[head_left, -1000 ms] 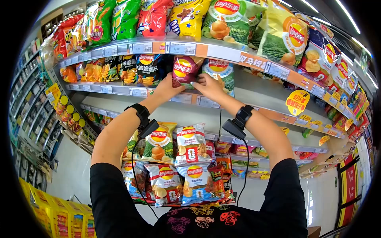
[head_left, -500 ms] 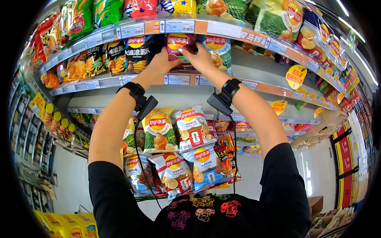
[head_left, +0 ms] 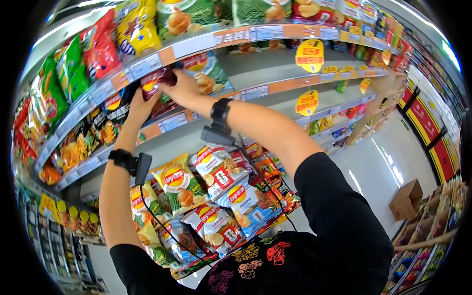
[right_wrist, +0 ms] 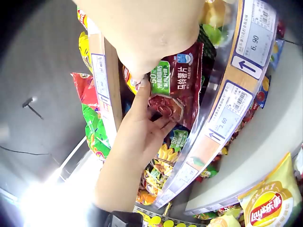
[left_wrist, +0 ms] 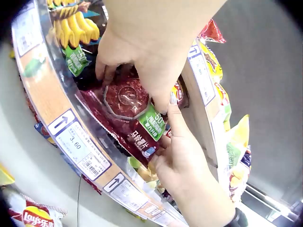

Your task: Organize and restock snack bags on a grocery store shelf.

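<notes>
A dark red bag of potato chips (head_left: 151,78) stands on the second shelf, under the upper shelf's edge. My left hand (head_left: 141,107) holds its left side and my right hand (head_left: 183,92) holds its right side, thumbs across the front. In the left wrist view, the bag's front (left_wrist: 128,97) shows a round food picture and a green label between the two hands. The right wrist view shows its white lettering and maroon lower edge (right_wrist: 189,90). The fingertips behind the bag are hidden.
Black chip bags (head_left: 114,105) stand left of the red one, and a green Lay's bag (head_left: 209,73) stands right. A price-tag rail (head_left: 173,123) runs along the shelf front. Several chip bags (head_left: 179,187) are piled low before my chest. Yellow signs (head_left: 309,55) hang at the right.
The head view has turned right and tilted, so the shelf and hands appear further left. My right hand has shifted from the bag's lower right corner up its right side.
</notes>
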### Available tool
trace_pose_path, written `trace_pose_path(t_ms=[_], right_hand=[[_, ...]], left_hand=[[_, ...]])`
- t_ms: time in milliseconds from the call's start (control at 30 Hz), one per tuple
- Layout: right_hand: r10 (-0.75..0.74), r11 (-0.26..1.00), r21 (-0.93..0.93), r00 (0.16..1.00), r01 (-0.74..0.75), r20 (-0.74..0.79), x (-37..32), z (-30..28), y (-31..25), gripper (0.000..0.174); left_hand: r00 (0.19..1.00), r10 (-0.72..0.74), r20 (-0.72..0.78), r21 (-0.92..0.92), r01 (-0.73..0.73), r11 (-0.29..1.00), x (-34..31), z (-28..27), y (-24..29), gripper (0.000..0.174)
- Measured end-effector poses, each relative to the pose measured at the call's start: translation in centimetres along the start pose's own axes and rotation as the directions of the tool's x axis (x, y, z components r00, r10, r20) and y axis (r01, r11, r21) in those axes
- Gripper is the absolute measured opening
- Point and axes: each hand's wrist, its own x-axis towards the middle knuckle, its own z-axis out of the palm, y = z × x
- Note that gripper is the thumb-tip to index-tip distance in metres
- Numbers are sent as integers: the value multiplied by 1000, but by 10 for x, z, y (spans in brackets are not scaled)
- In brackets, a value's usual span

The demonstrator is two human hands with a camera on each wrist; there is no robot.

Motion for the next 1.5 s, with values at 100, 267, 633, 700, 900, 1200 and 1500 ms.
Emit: trace_pose_path(t_ms=[100,267,633,700,900,1200,1500], right_hand=[[53,998,17,998,-53,-37,-10,-2,-8,64],[81,995,61,997,-79,-21,-14,-2,-21,65],[-22,891,434,944,-132,331,-10,-18,15,80],[99,833,420,844,-361,528,-34,-53,-14,73],[-53,949,285,823,-134,565,-109,-115,11,69],[133,914,257,831,-314,540,-234,-219,122,72],[565,682,164,655,-713,502,-301,-285,229,67]], left_hand=[[987,-139,85,-63,145,987,-1,-2,0,70],[950,-104,293,-247,180,952,-12,-9,16,87],[994,-30,104,-8,31,999,-31,-20,21,87],[997,-7,76,31,5,1000,-59,-20,50,85],[928,-159,336,-412,296,862,-171,12,118,90],[696,-65,715,-323,410,853,-214,133,177,96],[465,-224,856,66,332,941,-225,271,192,102]])
